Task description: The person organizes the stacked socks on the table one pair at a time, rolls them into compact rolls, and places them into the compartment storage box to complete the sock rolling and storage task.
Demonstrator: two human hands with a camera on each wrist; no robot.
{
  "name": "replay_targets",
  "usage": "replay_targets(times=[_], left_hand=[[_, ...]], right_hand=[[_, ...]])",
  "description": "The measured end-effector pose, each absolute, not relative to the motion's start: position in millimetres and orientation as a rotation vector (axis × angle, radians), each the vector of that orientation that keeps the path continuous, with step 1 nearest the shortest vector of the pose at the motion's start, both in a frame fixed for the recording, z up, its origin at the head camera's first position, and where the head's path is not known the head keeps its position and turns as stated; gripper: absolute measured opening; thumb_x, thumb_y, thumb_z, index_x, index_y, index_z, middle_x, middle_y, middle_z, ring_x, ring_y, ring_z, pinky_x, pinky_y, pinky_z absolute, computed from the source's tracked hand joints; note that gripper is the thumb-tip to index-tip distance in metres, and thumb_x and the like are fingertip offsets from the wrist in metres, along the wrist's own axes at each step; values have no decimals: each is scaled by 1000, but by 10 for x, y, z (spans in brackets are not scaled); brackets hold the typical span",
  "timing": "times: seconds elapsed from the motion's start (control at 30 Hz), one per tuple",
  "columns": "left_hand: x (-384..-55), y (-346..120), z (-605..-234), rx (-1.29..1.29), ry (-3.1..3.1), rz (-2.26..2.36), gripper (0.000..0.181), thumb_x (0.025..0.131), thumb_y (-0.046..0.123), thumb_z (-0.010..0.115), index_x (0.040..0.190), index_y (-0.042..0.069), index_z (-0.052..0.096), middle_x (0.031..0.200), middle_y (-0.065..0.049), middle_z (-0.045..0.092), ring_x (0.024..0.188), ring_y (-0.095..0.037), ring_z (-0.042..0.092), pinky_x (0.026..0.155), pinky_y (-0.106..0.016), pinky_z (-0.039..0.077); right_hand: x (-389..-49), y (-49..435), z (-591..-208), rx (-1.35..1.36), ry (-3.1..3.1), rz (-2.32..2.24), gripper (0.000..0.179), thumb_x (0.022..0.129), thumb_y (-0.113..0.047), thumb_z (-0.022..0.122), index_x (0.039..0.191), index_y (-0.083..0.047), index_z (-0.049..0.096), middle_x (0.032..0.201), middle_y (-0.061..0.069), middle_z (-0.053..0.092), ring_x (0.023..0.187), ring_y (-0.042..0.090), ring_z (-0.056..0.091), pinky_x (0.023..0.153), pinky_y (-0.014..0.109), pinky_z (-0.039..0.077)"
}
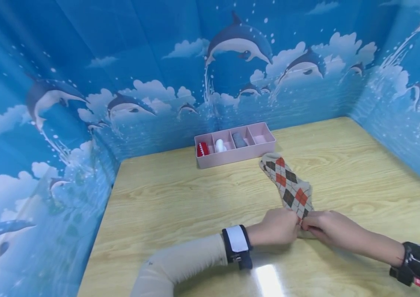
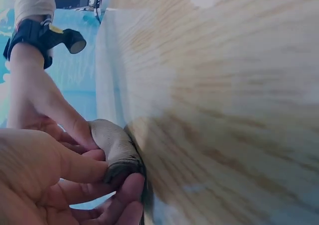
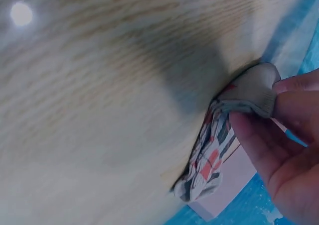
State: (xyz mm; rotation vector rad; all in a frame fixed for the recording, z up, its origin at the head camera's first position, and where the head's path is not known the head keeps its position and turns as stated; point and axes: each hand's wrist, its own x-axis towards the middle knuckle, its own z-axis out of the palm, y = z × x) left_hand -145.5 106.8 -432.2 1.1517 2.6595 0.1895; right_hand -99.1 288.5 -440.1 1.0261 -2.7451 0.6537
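An argyle sock (image 1: 287, 181), beige with orange and dark brown diamonds, lies stretched on the table with its toe toward the back. At its near end my left hand (image 1: 278, 226) and right hand (image 1: 337, 229) meet, each pinching the fabric between thumb and fingers. The left wrist view shows the plain beige end of the sock (image 2: 117, 145) curled over just above the wood, fingertips of both hands on it. In the right wrist view the folded beige end (image 3: 254, 88) is pinched by my right hand (image 3: 289, 150), and the patterned part stretches away beyond it.
Behind the sock's toe stands a pink divided box (image 1: 237, 156). Its compartments hold a red and white item (image 1: 203, 149), a white item (image 1: 220, 145) and a grey rolled item (image 1: 238, 140); the right one is bare. A blue dolphin curtain (image 1: 158, 62) borders the wooden table (image 1: 165, 194).
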Motion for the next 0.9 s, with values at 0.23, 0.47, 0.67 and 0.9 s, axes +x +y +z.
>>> replay_targets(times=[0.23, 0.47, 0.67, 0.9], left_hand=[[-1552, 1063, -4344, 1056, 2617, 419, 35, 92, 43, 72, 69, 20, 58, 59, 11, 49, 52, -2, 46, 48, -17, 37], [-1558, 1078, -4373, 1253, 2718, 252, 29, 94, 19, 67, 67, 21, 55, 60, 12, 46, 55, -1, 45, 46, -16, 34], [-1522, 1107, -4315, 1479, 2724, 21, 30, 88, 26, 74, 68, 24, 52, 62, 13, 48, 57, 0, 45, 46, -18, 36], [-1522, 1108, -4289, 1538, 2633, -9, 24, 81, 20, 79, 72, 23, 57, 65, 12, 49, 58, -2, 44, 48, -17, 37]], right_hand=[[-962, 2865, -4398, 1024, -2836, 560, 19, 78, -12, 83, 93, -17, 72, 88, -9, 67, 73, -2, 59, 60, 21, 52], [-1122, 2912, -4398, 922, -2989, 799, 16, 85, 0, 74, 92, -14, 74, 89, -4, 72, 80, 7, 67, 67, 24, 56], [-1296, 2966, -4411, 874, -3055, 1155, 26, 83, 12, 68, 83, -13, 74, 78, -6, 70, 68, -2, 57, 59, 21, 52], [-1197, 2896, -4421, 818, -2954, 839, 31, 81, 11, 68, 78, -20, 65, 75, -14, 54, 66, -5, 44, 55, 20, 43]])
